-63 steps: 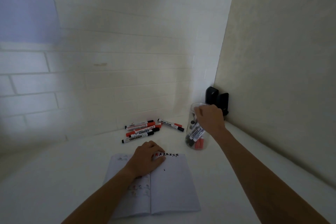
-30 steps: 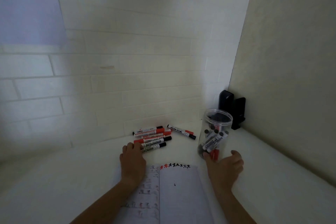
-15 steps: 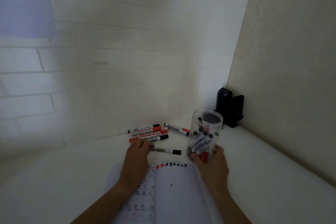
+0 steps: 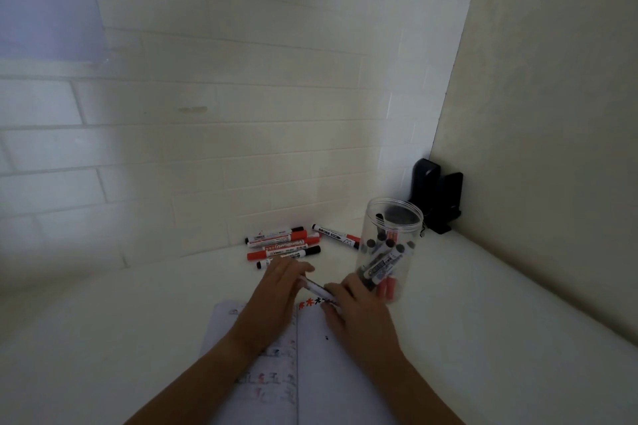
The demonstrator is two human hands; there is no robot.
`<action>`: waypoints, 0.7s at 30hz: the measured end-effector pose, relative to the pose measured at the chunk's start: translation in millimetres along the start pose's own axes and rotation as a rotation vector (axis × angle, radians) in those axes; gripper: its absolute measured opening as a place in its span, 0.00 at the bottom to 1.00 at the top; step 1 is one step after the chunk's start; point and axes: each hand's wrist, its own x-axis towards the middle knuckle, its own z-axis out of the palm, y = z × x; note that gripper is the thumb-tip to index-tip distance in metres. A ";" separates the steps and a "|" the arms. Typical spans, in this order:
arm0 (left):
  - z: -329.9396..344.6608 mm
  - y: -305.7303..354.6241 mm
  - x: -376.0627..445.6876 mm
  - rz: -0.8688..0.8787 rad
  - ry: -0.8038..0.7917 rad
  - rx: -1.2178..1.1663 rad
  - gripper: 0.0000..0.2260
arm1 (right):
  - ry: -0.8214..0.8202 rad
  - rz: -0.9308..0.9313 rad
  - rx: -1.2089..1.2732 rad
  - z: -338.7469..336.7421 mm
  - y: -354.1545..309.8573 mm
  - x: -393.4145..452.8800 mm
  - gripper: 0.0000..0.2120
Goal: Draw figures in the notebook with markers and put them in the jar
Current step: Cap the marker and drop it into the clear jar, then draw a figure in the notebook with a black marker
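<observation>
Markers are the matter: one black-capped white marker (image 4: 316,286) is held between both hands above the far edge of the open white notebook (image 4: 331,366), the left hand (image 4: 276,293) and right hand (image 4: 359,312) each with a grip pinching one end. Judged, uncapping comes next; pull straight apart. The clear plastic jar (image 4: 388,252) stands just right, loose markers (image 4: 283,245) farther left, white surface (image 4: 483,338) open to the right.

1 notebook (image 4: 331,355), 1 jar (image 4: 392,252), 2 hands, approx. 7 loose markers (image 4: 283,245)
</observation>
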 end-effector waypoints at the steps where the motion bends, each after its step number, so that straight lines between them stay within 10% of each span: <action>1: -2.3 5.3 0.1 -0.043 0.037 -0.054 0.13 | -0.008 0.013 0.003 -0.1 0.3 1.8 0.10; 8: -10.9 17.9 -2.6 -0.003 -0.032 -0.176 0.24 | 0.075 0.281 0.394 -15.1 -7.0 3.0 0.06; 14: 7.1 3.9 -1.9 0.068 -0.265 0.009 0.13 | -0.046 0.514 0.981 -21.7 -6.4 6.4 0.03; 21: 15.8 -9.8 -2.1 -0.052 -0.162 0.188 0.13 | 0.062 0.637 1.150 -26.6 10.6 5.7 0.05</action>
